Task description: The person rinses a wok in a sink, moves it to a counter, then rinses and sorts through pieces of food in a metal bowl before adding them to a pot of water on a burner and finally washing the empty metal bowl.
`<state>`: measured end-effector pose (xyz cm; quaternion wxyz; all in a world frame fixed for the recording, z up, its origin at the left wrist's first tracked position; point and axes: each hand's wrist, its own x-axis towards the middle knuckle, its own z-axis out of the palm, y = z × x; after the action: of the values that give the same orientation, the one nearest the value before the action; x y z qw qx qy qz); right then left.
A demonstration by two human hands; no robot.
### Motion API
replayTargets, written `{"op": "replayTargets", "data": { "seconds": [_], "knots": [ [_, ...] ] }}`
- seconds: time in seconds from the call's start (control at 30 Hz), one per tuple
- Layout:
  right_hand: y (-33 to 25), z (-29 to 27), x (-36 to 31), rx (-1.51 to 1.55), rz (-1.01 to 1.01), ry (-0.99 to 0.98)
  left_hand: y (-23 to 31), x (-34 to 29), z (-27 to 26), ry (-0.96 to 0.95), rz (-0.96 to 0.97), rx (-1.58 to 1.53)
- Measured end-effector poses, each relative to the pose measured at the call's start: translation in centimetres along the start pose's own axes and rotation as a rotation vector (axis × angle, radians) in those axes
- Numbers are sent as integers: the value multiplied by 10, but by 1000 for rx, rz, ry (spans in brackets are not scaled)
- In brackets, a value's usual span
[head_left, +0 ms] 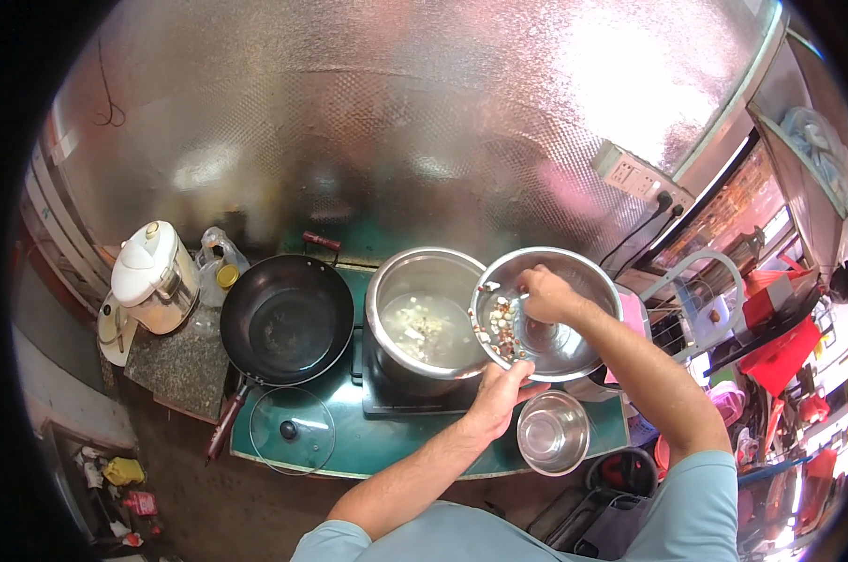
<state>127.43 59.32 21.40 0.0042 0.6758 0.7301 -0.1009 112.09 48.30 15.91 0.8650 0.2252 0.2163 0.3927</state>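
My left hand (501, 401) grips the near-left rim of a wide steel bowl (588, 286), holding it tilted against the right edge of a steel pot (375, 314). Inside the bowl, small white and reddish-brown pieces (501, 326), perhaps beans or seeds, gather on the left side. My right hand (547, 296) reaches into the bowl just beside them, its fingers curled downward; whatever they hold is hidden. Cloudy water fills part of the pot, with pale pieces (422, 323) lying in it. The pot stands on a dark flat cooker (414, 401).
Left of the pot sits a black frying pan (288, 318), with a glass lid (293, 431) near its handle. A small steel bowl (553, 433) stands at the table's front right. Farther left is a white-lidded cooker (152, 276). A power strip (634, 178) hangs on the foil-covered wall.
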Motion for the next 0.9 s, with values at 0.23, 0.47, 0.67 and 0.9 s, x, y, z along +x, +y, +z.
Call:
{"op": "replayTargets", "data": {
  "seconds": [0.23,0.47,0.67,0.9],
  "knots": [
    [-13,-15,-2,254,-197,-296,5,0,-2,-4,-30,-28],
    [-17,-15,-28,401,124,-514,2,4,-5,-8,-18,-39],
    [-38,2,-26,653,186,-483,2,1,5,-11,-31,-29],
    [-41,1,-21,1057,396,-535,2,5,0,6,-52,-72]
  ]
}}
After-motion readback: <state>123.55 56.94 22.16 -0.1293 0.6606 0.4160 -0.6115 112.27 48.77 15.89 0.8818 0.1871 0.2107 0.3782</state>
